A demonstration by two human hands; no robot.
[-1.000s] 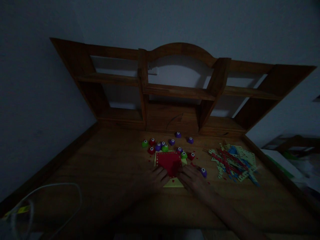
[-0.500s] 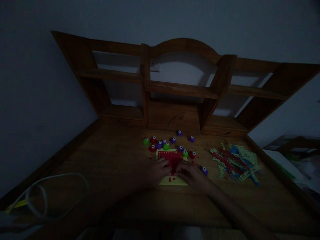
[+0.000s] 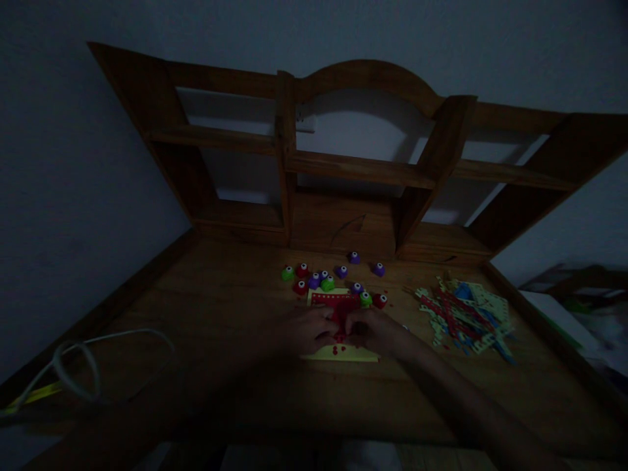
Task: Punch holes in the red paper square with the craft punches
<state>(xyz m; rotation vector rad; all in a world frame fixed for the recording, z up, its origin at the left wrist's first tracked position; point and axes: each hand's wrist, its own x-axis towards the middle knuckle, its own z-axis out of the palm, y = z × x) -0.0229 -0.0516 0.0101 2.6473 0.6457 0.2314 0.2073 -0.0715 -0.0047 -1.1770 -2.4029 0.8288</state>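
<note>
At the front middle of the desk, a red plate (image 3: 338, 301) with a row of light dots along its far edge lies over a yellow board (image 3: 343, 357). My left hand (image 3: 309, 329) comes in from the left, its bent fingers holding the plate's left side. From the right, my right hand (image 3: 375, 330) curls over the plate with its fingers drawn together; whatever they grip is hidden and dark. Small red bits (image 3: 338, 350) lie on the board's near part. Beyond the plate sit several one-eyed domes, among them a green dome (image 3: 366, 299) and a red dome (image 3: 379, 300).
A heap of yellow, red and blue perforated strips (image 3: 466, 317) lies on the right. A white cable (image 3: 78, 356) loops at the left. Behind the desk (image 3: 220, 294) rises a wooden shelf unit (image 3: 360, 167). More purple domes (image 3: 354, 257) stand toward the back.
The camera view has shifted slightly. My right hand has curled further and now covers most of the purple dome beside it. My left fingers have spread a little on the plate.
</note>
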